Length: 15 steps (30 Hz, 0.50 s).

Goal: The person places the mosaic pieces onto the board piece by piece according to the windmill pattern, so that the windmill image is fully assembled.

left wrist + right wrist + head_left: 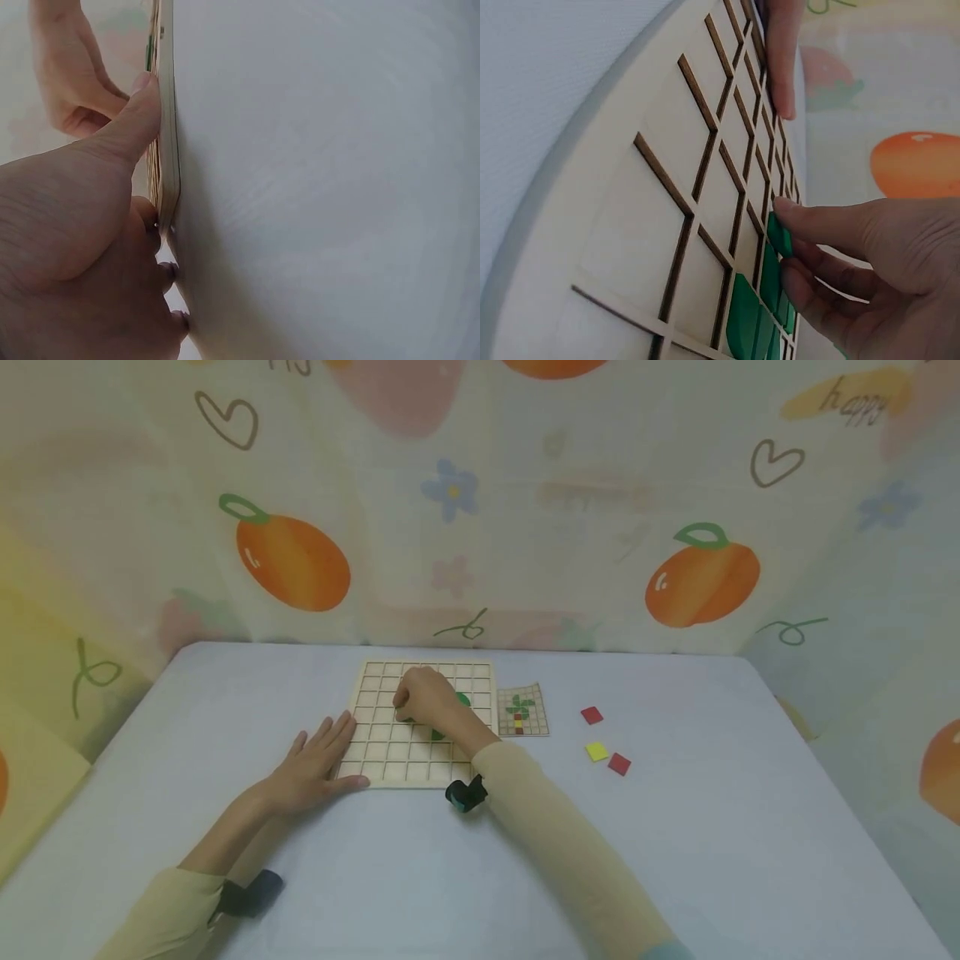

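Note:
A pale wooden grid board (386,770) lies on the white table. My right hand (431,697) is over its middle, and in the right wrist view the thumb and fingertips pinch a green tile (780,234) with a curved edge, close over the grid. More green tiles (742,315) sit in cells beside it; from the head view the hand partly covers them. My left hand (306,777) rests at the board's near left corner with fingers straight and spread. Its thumb lies along the front edge, and the other fingertips touch the left side and the table.
Against the board's right side lies a small pattern card (536,714) showing a green, red and yellow figure on a grid. Farther right are a red square tile (592,716), a yellow square tile (597,752) and another red tile (619,764). A printed curtain (510,560) hangs behind the table.

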{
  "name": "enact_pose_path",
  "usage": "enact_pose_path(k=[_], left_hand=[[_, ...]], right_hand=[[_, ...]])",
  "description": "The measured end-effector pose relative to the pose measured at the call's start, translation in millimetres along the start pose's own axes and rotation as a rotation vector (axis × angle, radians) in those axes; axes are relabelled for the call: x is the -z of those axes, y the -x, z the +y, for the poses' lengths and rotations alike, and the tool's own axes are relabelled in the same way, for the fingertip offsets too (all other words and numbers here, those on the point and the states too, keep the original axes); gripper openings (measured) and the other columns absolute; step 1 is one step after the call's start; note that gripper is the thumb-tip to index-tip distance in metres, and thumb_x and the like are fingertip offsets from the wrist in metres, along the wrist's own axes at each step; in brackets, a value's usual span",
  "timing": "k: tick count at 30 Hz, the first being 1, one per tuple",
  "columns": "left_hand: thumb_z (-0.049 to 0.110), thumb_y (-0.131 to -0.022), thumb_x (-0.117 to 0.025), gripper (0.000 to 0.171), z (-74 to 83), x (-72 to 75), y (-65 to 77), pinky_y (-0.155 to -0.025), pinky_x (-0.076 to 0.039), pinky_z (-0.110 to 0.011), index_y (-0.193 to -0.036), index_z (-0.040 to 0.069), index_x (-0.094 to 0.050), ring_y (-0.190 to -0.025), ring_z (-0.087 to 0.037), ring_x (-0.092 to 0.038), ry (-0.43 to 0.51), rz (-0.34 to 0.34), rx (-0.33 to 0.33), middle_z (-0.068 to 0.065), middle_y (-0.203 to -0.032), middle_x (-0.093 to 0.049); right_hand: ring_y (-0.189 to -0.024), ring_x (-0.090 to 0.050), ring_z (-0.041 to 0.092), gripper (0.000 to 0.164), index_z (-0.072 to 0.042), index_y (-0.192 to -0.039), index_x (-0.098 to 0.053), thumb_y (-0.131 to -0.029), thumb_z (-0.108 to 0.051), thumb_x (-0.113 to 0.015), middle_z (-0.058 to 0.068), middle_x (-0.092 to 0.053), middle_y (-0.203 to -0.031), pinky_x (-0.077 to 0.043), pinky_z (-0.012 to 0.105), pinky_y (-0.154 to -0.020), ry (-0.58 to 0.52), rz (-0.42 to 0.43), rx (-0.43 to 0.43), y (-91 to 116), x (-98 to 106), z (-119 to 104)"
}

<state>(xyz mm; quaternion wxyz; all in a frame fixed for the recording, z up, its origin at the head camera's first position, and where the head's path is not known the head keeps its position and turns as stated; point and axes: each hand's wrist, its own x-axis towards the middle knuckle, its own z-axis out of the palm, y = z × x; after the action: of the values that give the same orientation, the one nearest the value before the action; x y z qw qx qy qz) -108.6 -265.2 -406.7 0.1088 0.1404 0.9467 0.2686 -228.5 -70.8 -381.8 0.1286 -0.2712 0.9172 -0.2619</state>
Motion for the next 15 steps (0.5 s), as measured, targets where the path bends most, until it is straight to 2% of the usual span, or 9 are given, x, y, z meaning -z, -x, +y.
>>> enact_pose_path(k=[11, 15], left_hand=[[0.048, -0.091, -0.064, 0.098, -3.2, -2.6, -2.1, -0.111, 0.004, -0.068, -0.154, -0.005, -0.012, -0.146, -0.048, 0.0, -0.005, 0.01, -0.003, -0.025, -0.161, -0.006], [0.049, -0.091, -0.064, 0.098, -3.4, -4.2, -1.4, -0.111, 0.005, -0.068, -0.154, -0.005, -0.013, -0.146, -0.048, 0.0, 0.004, 0.011, -0.001, -0.025, -0.161, -0.006]], right_hand=[[-0.097, -0.067, 0.016, 0.014, -0.008, -0.098, -0.077, -0.086, -0.013, -0.076, 0.002, -0.074, -0.102, -0.053, 0.022, -0.08, -0.003, 0.035, 0.039, 4.6, -2.5, 5.6], [-0.093, -0.068, 0.014, 0.012, -0.009, -0.097, -0.078, -0.086, -0.014, -0.076, 0.001, -0.074, -0.099, -0.053, 0.02, -0.078, 0.009, 0.042, 0.044, 6.0, -3.7, 6.9]])
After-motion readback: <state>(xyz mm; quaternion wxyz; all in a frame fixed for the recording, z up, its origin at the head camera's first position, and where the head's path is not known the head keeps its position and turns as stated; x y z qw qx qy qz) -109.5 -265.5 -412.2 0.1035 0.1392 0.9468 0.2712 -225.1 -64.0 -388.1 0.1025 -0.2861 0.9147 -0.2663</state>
